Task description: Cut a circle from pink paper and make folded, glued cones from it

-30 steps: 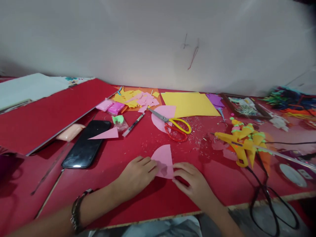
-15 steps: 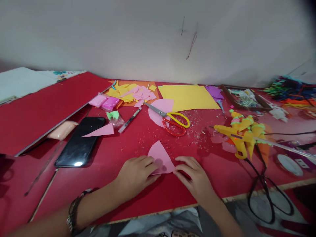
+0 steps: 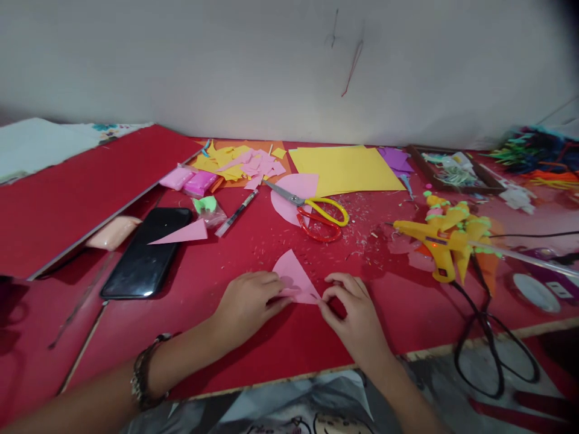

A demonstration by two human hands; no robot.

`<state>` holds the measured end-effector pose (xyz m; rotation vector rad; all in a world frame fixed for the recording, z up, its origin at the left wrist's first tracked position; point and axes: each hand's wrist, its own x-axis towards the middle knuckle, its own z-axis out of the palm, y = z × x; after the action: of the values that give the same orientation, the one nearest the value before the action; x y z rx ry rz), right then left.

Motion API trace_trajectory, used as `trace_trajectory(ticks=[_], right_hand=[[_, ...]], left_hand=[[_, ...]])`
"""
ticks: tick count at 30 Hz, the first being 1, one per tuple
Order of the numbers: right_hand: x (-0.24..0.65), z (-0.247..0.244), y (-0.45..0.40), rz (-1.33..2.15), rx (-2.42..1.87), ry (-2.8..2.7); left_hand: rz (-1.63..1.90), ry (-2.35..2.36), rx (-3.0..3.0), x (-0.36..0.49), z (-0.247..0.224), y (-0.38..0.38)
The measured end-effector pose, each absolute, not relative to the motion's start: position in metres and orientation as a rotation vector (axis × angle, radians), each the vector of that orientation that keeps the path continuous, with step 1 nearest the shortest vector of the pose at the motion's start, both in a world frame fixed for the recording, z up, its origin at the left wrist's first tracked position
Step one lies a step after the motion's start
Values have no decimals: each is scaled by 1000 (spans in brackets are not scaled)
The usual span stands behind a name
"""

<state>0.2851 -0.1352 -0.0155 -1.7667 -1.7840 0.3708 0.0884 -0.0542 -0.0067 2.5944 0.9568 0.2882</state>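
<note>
A pink paper piece with one curved side lies low over the red table, its near edge lifted and curling. My left hand is closed on its left side, fingers bent over the edge and thumb below. At the right corner, my right hand pinches the paper between thumb and fingertip. Beyond the hands, scissors with one yellow and one red handle rest partly on another curved pink sheet. Left of the hands, a narrow pink paper triangle lies across a black phone.
A yellow glue gun, its cord looping past the table edge, lies right beside small yellow cones. Behind are yellow sheets, paper scraps and a brown tray. A pen and a red board are left.
The paper's near edge has curled upward between my hands, and my right fingers have closed in on its corner. The whole view has shifted slightly.
</note>
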Motion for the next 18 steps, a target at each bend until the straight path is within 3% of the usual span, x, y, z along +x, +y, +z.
trace_trajectory(ticks=[18], right_hand=[[282, -11, -135, 420, -1787, -1790]], left_hand=[[297, 1018, 2543, 91, -5, -53]])
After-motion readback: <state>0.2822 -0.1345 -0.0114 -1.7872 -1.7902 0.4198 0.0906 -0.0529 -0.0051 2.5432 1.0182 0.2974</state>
